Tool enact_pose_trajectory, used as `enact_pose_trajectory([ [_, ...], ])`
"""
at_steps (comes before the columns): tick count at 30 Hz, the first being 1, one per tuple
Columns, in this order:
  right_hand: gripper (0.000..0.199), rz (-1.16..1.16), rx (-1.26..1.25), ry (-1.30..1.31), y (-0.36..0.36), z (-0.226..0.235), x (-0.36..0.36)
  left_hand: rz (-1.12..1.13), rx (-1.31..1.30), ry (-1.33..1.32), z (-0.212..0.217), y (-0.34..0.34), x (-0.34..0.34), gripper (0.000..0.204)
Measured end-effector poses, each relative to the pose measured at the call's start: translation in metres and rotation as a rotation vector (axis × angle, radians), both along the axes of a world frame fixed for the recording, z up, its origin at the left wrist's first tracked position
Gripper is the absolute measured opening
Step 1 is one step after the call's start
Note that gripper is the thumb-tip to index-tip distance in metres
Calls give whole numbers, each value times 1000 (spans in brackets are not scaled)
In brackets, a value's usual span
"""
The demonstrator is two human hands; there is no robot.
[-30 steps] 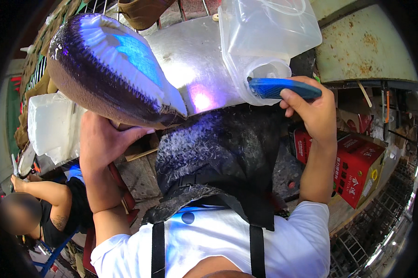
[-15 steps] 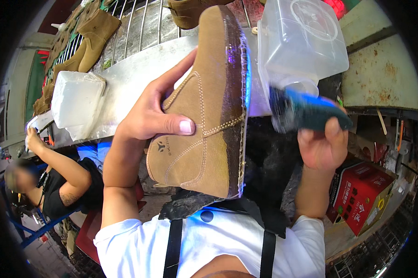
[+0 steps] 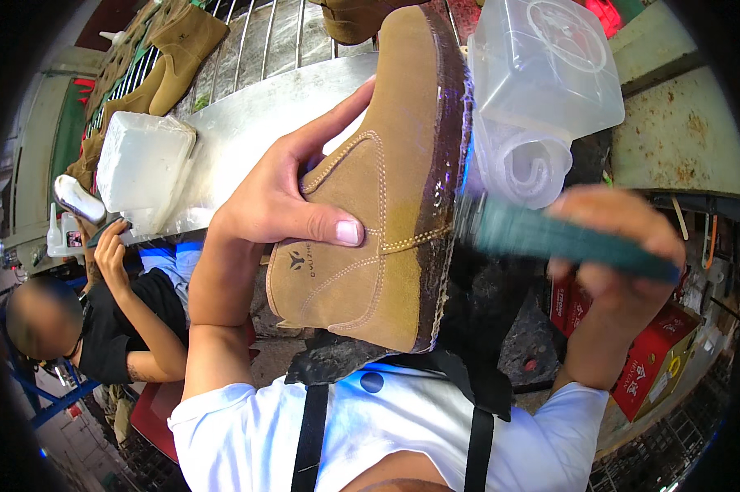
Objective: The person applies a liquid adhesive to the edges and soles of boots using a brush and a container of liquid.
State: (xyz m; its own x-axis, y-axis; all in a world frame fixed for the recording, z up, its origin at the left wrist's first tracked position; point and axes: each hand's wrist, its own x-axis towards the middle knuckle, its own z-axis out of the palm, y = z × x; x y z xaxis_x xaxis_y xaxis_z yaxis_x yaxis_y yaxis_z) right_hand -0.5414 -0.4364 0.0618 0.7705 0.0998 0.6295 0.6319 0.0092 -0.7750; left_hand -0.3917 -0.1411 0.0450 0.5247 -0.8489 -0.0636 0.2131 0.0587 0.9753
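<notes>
Here, grips tan suede boot in left hand.
Clasps blurred, long teal brush in right hand, beside boot.

left hand grips tan boot

The boot shows a matt, suede-like upper and a glossy, dark band. The bench is smooth, shiny metal; the container at its right end, translucent plastic.
</notes>
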Motion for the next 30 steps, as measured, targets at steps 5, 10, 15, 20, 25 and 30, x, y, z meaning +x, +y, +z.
enact_pose_trajectory([
  [5, 33, -232, -338, -38, 2, 17, 3, 2, 30, -35, 10, -2, -4, 117],
  [10, 35, -394, -369, 79, 33, 26, -17, 42, 60, -43, 11, 2, -5, 117],
  [15, 35, -354, -362, 80, 36, 24, -18, 35, 106, -64, 12, 4, -6, 116],
  [20, 30, -321, -493, 64, 28, 35, -15, 16, 117, -77, 13, 0, -3, 115],
  [25, 24, -260, -523, 78, 23, 43, -9, 27, 120, -32, 13, 0, -3, 113],
  [30, 27, -181, -431, 129, 15, 37, -6, 26, 90, 57, 9, -2, -4, 112],
])
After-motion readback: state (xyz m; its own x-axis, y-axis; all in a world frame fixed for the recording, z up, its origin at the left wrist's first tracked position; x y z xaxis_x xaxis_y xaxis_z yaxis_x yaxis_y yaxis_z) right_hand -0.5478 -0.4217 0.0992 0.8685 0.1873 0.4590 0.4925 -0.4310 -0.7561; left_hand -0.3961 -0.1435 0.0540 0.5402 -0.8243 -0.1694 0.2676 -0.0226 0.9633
